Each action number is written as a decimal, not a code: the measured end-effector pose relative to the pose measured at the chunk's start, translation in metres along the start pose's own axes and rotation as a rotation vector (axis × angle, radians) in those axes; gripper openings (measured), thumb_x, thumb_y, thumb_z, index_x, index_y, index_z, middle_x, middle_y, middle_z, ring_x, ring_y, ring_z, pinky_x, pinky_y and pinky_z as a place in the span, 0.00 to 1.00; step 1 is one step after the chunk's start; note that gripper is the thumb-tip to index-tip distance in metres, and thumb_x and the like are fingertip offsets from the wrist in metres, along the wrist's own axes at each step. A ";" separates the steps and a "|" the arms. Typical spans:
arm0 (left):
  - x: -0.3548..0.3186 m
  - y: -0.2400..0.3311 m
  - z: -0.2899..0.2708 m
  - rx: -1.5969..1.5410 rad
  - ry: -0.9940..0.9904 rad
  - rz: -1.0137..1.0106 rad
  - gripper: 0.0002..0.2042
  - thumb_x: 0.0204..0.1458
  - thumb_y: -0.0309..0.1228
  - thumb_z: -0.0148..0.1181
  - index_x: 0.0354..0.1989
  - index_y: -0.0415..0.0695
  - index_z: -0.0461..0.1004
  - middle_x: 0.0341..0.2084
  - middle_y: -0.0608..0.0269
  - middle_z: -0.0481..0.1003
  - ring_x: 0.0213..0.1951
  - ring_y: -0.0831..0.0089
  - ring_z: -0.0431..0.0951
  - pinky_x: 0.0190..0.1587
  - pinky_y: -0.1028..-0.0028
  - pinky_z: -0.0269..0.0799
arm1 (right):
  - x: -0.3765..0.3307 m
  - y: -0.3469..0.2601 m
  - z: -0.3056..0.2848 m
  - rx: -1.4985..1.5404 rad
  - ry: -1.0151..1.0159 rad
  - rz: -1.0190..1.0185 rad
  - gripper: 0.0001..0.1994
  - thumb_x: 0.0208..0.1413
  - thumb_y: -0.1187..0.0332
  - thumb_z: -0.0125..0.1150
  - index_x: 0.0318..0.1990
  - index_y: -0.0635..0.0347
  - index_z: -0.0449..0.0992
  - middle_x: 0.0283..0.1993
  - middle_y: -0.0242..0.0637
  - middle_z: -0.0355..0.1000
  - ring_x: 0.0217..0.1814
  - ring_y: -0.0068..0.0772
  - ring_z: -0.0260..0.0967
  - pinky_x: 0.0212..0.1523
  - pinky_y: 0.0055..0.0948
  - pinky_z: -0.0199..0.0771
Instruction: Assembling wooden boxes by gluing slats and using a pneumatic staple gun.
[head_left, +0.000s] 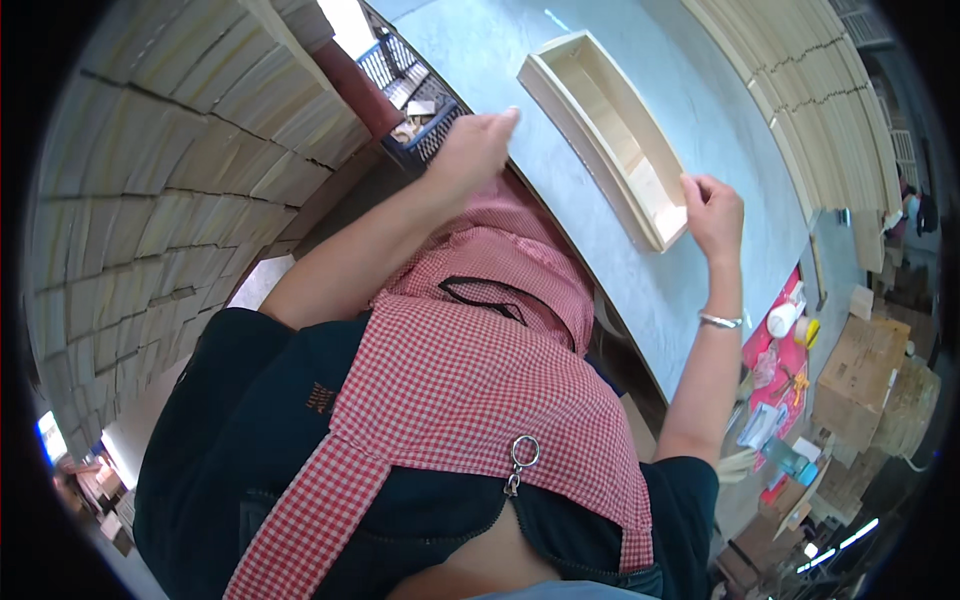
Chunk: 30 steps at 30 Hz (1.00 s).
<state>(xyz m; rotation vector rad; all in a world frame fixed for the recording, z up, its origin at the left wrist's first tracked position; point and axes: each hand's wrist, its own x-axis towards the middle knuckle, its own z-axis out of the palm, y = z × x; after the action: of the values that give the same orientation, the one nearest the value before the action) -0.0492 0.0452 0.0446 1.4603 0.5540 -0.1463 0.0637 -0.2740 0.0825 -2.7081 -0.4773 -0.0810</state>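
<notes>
Wooden box [592, 152] (open-topped) extends leftward from pinching right fingers [703, 190].

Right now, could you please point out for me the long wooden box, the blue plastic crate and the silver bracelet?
Long wooden box [583, 145], head view: its long outer wall nearer the person.
Blue plastic crate [425, 143], head view: its mesh side wall.
Silver bracelet [720, 321], head view: its visible band.

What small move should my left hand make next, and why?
Perhaps bring the left hand to the far end of the wooden box to steady it: it is apart from the box, while the right hand seems to pinch the opposite end.
</notes>
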 end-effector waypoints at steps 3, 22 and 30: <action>-0.007 -0.013 0.025 1.004 0.229 1.149 0.09 0.53 0.32 0.56 0.38 0.48 0.81 0.28 0.65 0.76 0.31 0.63 0.76 0.36 0.64 0.73 | -0.013 -0.016 0.029 -0.141 0.124 -0.065 0.19 0.58 0.59 0.59 0.21 0.63 0.71 0.18 0.40 0.68 0.20 0.44 0.58 0.26 0.41 0.65; -0.169 0.098 -0.072 1.119 0.859 1.566 0.14 0.45 0.28 0.63 0.43 0.48 0.74 0.35 0.62 0.73 0.39 0.64 0.73 0.53 0.58 0.67 | -0.031 -0.089 0.055 0.705 0.111 -0.010 0.12 0.66 0.66 0.57 0.42 0.68 0.78 0.28 0.37 0.75 0.26 0.26 0.69 0.28 0.26 0.76; -0.264 0.186 -0.217 1.451 1.685 1.409 0.19 0.37 0.29 0.65 0.42 0.42 0.75 0.33 0.58 0.75 0.33 0.61 0.72 0.37 0.64 0.70 | -0.041 -0.111 0.080 0.707 -0.036 -0.078 0.12 0.65 0.65 0.59 0.42 0.68 0.79 0.27 0.37 0.75 0.23 0.25 0.69 0.26 0.24 0.76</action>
<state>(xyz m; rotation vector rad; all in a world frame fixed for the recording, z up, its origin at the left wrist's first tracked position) -0.2571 0.2158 0.3251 2.7866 0.4904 2.4403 -0.0134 -0.1597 0.0442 -2.0015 -0.5054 0.1000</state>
